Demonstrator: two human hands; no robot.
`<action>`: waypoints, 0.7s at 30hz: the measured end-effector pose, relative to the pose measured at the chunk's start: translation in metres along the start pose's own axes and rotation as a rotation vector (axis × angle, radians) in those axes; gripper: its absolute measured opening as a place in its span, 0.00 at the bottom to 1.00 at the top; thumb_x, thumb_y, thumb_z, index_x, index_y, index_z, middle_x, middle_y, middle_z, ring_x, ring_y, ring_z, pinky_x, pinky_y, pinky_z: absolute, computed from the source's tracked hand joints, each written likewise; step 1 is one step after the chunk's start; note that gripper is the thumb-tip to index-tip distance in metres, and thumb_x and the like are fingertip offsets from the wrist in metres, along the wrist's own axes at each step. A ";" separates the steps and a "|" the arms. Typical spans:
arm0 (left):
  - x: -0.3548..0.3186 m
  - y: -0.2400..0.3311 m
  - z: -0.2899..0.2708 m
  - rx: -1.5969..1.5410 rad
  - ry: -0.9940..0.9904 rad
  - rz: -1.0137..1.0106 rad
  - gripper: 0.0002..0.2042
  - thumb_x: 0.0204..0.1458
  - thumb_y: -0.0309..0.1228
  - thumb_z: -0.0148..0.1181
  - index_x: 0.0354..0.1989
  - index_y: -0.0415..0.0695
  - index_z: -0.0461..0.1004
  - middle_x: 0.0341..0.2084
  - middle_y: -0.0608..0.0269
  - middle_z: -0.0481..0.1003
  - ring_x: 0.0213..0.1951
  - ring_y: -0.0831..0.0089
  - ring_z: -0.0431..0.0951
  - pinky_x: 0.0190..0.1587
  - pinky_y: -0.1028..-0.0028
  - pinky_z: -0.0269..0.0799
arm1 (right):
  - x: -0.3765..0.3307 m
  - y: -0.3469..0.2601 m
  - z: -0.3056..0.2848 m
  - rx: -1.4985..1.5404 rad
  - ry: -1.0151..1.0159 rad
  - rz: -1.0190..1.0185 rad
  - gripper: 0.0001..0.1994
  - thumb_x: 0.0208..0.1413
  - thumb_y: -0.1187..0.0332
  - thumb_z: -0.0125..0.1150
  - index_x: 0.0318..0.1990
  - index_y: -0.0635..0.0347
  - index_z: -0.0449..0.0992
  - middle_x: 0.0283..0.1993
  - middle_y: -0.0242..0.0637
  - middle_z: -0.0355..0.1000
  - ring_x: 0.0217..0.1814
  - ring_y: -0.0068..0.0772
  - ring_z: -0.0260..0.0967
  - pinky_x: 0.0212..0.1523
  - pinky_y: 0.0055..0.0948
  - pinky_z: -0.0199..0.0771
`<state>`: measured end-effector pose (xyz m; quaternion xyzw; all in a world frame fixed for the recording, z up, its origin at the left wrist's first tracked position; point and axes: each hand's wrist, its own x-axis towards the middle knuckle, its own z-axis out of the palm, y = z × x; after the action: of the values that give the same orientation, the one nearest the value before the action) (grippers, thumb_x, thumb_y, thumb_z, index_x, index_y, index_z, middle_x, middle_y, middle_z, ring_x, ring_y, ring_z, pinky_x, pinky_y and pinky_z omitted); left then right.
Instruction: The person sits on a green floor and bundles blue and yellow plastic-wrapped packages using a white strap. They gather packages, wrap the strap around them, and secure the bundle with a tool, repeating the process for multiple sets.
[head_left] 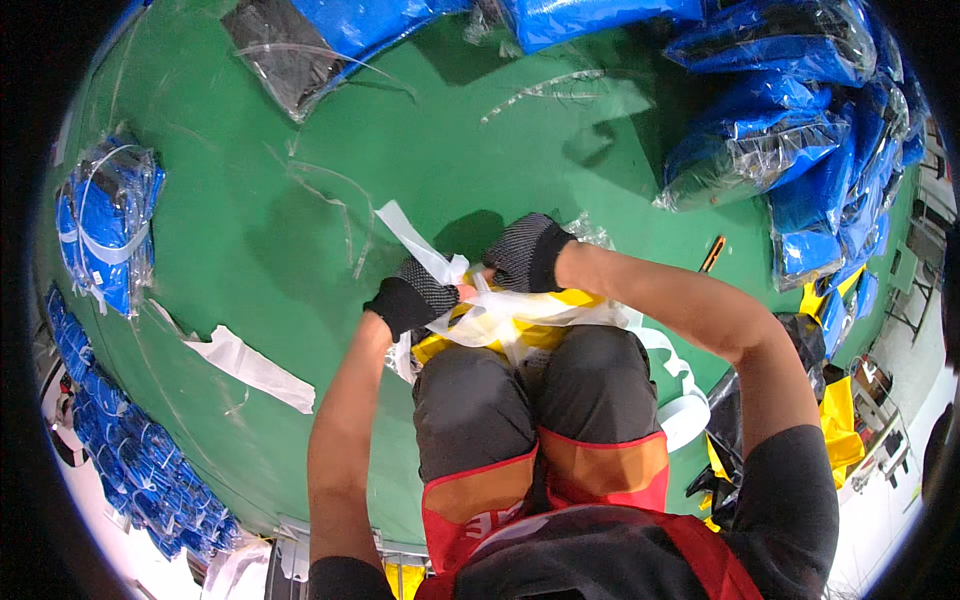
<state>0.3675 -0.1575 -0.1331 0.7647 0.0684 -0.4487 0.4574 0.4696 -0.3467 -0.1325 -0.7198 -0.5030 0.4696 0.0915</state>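
A yellow bundle (540, 336) rests against my knees, partly hidden by my hands and legs. White strapping (492, 318) crosses over it, and a free end (408, 236) sticks up past my left hand. My left hand (420, 292), in a dark patterned glove with bare fingertips showing, is closed on the strapping at the bundle's left. Close beside it, my right hand (524, 256) is gloved alike and closed on the same strapping; its fingertips are mostly hidden. From the bundle's right side the strapping trails to a white roll (685, 420) next to my right knee.
The surface is green (420, 130). An orange-and-black utility knife (713, 254) lies right of my right forearm. Blue bags in clear plastic (760, 150) pile up at right; a strapped blue bundle (112, 230) lies left. A torn white scrap (252, 368) and clear plastic strips (335, 200) are scattered about.
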 end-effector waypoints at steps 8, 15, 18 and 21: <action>-0.007 -0.004 -0.001 0.040 0.060 0.045 0.14 0.48 0.43 0.55 0.34 0.45 0.71 0.22 0.55 0.73 0.27 0.61 0.74 0.30 0.65 0.68 | 0.011 -0.007 -0.001 0.124 0.062 0.126 0.18 0.48 0.53 0.48 0.26 0.56 0.79 0.25 0.46 0.73 0.29 0.47 0.73 0.31 0.41 0.72; 0.003 -0.005 0.019 0.316 0.378 0.204 0.18 0.46 0.45 0.57 0.35 0.41 0.73 0.24 0.50 0.74 0.28 0.54 0.74 0.29 0.65 0.67 | 0.023 0.027 0.018 0.633 -0.199 0.234 0.32 0.37 0.36 0.56 0.35 0.59 0.77 0.36 0.48 0.74 0.39 0.46 0.71 0.41 0.37 0.70; 0.003 -0.008 0.013 0.398 0.366 0.214 0.19 0.46 0.46 0.57 0.37 0.41 0.73 0.23 0.50 0.73 0.26 0.54 0.74 0.28 0.64 0.67 | 0.018 0.024 0.011 0.576 -0.134 0.228 0.30 0.36 0.38 0.60 0.27 0.61 0.77 0.26 0.46 0.73 0.29 0.42 0.70 0.33 0.34 0.69; 0.013 -0.017 0.012 0.396 0.441 0.363 0.10 0.43 0.37 0.55 0.29 0.46 0.75 0.22 0.52 0.73 0.27 0.53 0.74 0.29 0.61 0.69 | 0.012 0.020 0.006 0.608 -0.086 0.227 0.31 0.33 0.36 0.60 0.29 0.59 0.78 0.28 0.46 0.74 0.31 0.42 0.70 0.36 0.35 0.70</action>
<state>0.3590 -0.1615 -0.1561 0.9169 -0.0601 -0.1885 0.3465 0.4783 -0.3483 -0.1549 -0.6906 -0.2596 0.6355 0.2278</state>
